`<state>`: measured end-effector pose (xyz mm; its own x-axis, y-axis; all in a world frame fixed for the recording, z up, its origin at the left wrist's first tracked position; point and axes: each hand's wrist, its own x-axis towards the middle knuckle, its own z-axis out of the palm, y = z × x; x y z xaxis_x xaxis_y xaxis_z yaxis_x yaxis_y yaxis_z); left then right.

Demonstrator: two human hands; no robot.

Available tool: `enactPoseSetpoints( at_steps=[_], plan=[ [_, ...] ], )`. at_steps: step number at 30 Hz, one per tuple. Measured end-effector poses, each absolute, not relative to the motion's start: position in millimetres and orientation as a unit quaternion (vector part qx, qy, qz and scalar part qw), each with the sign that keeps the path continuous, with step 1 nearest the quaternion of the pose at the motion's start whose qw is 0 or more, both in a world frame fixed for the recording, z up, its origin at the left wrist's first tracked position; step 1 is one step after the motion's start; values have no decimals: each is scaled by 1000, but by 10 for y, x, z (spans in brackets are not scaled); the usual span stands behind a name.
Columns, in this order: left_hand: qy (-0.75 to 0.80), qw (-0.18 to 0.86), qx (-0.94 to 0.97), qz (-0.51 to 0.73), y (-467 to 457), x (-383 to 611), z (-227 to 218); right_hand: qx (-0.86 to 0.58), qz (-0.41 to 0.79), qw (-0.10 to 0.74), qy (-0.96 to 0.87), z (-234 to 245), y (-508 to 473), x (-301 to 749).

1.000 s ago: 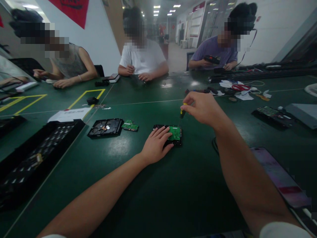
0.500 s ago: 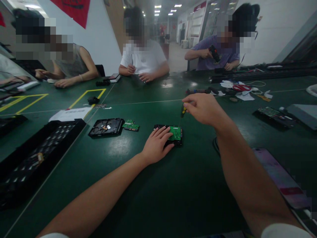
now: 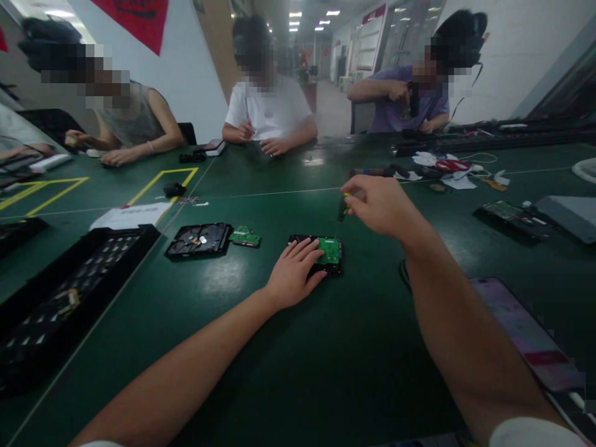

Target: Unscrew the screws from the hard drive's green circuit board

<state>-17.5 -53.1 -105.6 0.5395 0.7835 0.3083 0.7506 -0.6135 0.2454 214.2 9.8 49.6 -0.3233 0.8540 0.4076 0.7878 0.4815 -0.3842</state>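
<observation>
A black hard drive [image 3: 334, 267] with a green circuit board [image 3: 330, 250] on top lies on the green table [image 3: 288, 360]. My left hand [image 3: 295, 272] rests flat on the drive's near left part, fingers spread over the board. My right hand [image 3: 379, 205] is closed around a small black and yellow screwdriver [image 3: 343, 209], held upright with its tip at the drive's far right corner.
A second opened drive [image 3: 199, 239] and a loose green board [image 3: 244, 236] lie to the left. A black slotted tray [image 3: 65, 292] fills the left edge. A phone [image 3: 526, 332] lies at the right. Three people sit across the table, with tools and papers [image 3: 447, 167] nearby.
My right hand has shifted slightly left with the screwdriver. The person at the far right has raised a black tool from the table toward the chest. My left hand has stayed put.
</observation>
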Motion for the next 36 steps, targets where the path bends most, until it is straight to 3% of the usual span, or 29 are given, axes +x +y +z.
enactPoseSetpoints(
  at_steps=[13,25,36],
  plan=[
    [440,39,875,199,-535,-166,-1053,-491,63,294,-818,495,116,2152],
    [441,41,875,195,-538,-167,-1041,-584,3,283,-761,456,159,2140],
    [439,40,875,198,-530,-171,-1051,-491,62,304,-814,420,156,2144]
  ],
)
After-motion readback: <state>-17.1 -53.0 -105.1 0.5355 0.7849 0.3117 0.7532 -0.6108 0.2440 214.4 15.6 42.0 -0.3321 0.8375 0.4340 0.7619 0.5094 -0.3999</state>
